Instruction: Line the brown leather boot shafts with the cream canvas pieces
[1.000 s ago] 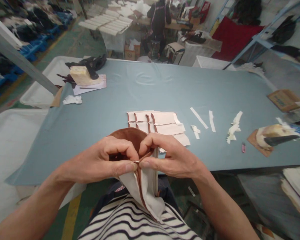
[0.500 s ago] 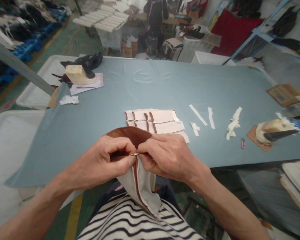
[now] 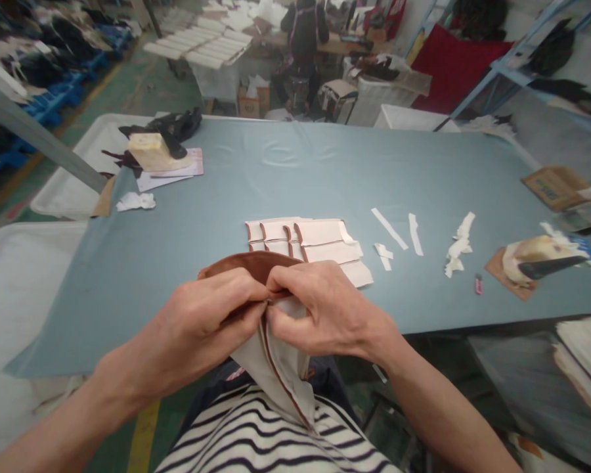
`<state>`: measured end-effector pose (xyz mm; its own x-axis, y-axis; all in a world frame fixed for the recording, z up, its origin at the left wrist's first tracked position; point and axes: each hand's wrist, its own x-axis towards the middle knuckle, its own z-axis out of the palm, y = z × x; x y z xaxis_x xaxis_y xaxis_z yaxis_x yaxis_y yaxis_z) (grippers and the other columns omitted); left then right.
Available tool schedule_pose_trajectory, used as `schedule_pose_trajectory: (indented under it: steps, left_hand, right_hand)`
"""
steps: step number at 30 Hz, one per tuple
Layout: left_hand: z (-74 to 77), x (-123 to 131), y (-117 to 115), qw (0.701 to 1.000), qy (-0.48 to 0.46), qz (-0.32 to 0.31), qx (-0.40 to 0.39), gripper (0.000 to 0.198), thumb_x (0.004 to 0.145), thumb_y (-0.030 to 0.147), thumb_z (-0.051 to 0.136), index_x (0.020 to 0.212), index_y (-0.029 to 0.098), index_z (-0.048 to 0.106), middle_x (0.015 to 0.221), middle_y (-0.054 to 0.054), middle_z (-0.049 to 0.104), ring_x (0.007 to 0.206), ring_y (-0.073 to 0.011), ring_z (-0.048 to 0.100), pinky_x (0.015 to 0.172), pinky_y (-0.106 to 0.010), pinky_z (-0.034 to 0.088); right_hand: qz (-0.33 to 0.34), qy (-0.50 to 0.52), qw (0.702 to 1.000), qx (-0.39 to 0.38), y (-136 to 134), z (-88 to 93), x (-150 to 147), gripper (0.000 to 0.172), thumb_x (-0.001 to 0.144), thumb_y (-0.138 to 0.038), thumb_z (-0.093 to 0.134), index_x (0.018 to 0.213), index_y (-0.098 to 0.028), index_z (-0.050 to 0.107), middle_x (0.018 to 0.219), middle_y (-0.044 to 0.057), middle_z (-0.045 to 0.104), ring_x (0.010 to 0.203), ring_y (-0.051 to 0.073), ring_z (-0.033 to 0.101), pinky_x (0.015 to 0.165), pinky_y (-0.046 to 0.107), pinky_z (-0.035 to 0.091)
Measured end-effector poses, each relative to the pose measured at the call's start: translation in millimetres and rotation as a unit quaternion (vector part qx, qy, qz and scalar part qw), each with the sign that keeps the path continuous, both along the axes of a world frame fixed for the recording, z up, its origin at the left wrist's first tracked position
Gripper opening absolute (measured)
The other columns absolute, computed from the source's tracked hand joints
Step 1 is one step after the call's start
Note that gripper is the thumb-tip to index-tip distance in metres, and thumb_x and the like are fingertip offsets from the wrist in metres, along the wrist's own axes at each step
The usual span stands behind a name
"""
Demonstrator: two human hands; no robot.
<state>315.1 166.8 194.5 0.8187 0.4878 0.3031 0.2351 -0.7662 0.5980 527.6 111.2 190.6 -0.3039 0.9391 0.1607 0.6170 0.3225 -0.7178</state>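
Observation:
Close to my body I hold up a sewn fabric piece, off-white on one face and brown on the other, with a brown seam running down it. My left hand pinches its upper edge beside the seam. Right against those fingers, my right hand pinches the same edge from the other side. The thumbs and forefingers nearly meet at the seam top. A curved brown part arches behind my hands. Beyond it, on the blue-grey table cover, lie several overlapping off-white panels with brown edges, partly hidden.
White strips and a crumpled strip lie right of the panels. A pink-handled small tool is near a tape-wrapped block with a black handle. A similar block stands at far left. Someone sits in the background.
My fingers have shifted slightly at the seam, and my right thumb now presses lower on the off-white face. The brown arch looks flatter. Both hands keep their grip.

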Motion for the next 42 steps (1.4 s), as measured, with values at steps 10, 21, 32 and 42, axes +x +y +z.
schedule_pose_trajectory:
  steps: [10,21,32,42]
  left_hand:
    - [-14.9,-19.1,10.0,0.987,-0.015,-0.079,0.137,0.028,0.106,0.007,0.047,0.123,0.023,0.062,0.091,-0.004,0.074,0.074,-0.0157,0.069,0.064,-0.025,0.047]
    - [-6.5,-14.2,13.4,0.998,0.002,-0.024,-0.064,0.013,0.106,0.021,0.057,0.113,0.023,0.068,0.083,0.003,0.075,0.066,-0.0112,0.067,0.062,-0.019,0.048]
    - [-19.9,-8.7,19.4,0.989,0.028,-0.072,0.130,0.034,0.111,0.016,0.044,0.078,0.022,0.051,0.066,0.004,0.057,0.055,-0.0135,0.051,0.056,-0.029,0.034]
    - [3.9,0.6,26.3,0.981,0.075,-0.105,-0.147,0.031,0.106,0.024,0.056,0.075,0.020,0.055,0.066,0.007,0.054,0.060,-0.0094,0.050,0.059,-0.021,0.037]
  right_hand:
    - [0.069,0.268,0.926,-0.256,11.7,1.8,4.3,0.011,0.073,-0.031,0.057,0.073,-0.020,0.058,0.066,-0.004,0.051,0.062,0.011,0.043,0.055,0.023,0.035]
    - [0.018,0.244,0.957,-0.152,8.5,-10.6,-2.9,0.005,0.074,-0.018,0.056,0.070,-0.021,0.055,0.063,-0.006,0.049,0.057,0.009,0.041,0.053,0.021,0.032]
    - [0.017,0.166,0.985,-0.052,7.7,-17.6,0.1,0.008,0.077,-0.017,0.056,0.071,-0.021,0.058,0.064,-0.005,0.057,0.057,0.010,0.050,0.058,0.023,0.035]
    - [0.056,0.046,0.996,0.053,-11.4,-2.2,8.0,0.014,0.094,-0.016,0.058,0.084,-0.022,0.067,0.078,0.001,0.073,0.071,0.015,0.062,0.069,0.029,0.043]
